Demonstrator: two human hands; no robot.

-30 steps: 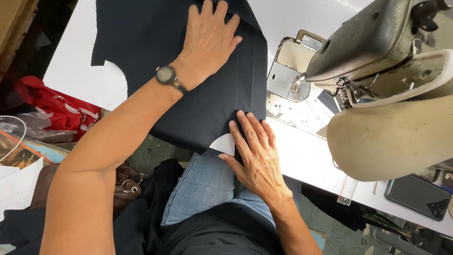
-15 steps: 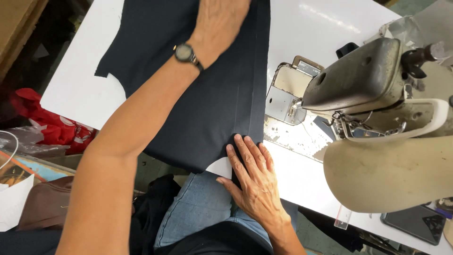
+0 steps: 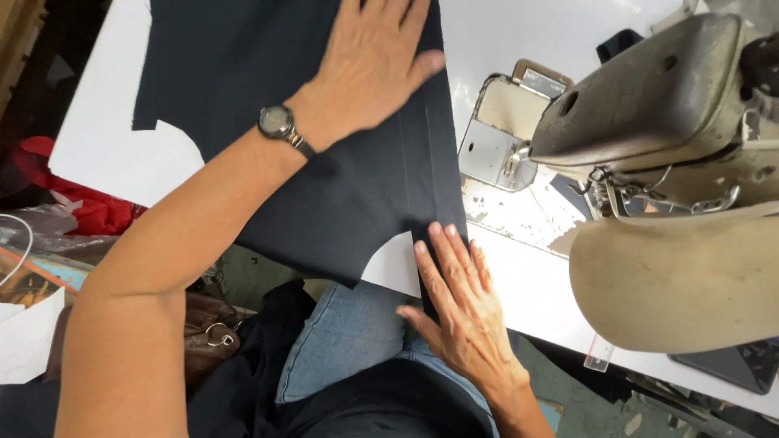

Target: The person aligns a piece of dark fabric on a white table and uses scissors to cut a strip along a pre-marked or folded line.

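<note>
Hands: two, both flat, open, gripping nothing | left hand, right hand on one dark fabric

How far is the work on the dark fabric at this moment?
Done: the dark fabric panel lies flat on the white table, a seam line visible. In hand: left hand presses its far part, right hand its near edge. Left: nothing lies under the sewing machine needle yet.
</note>
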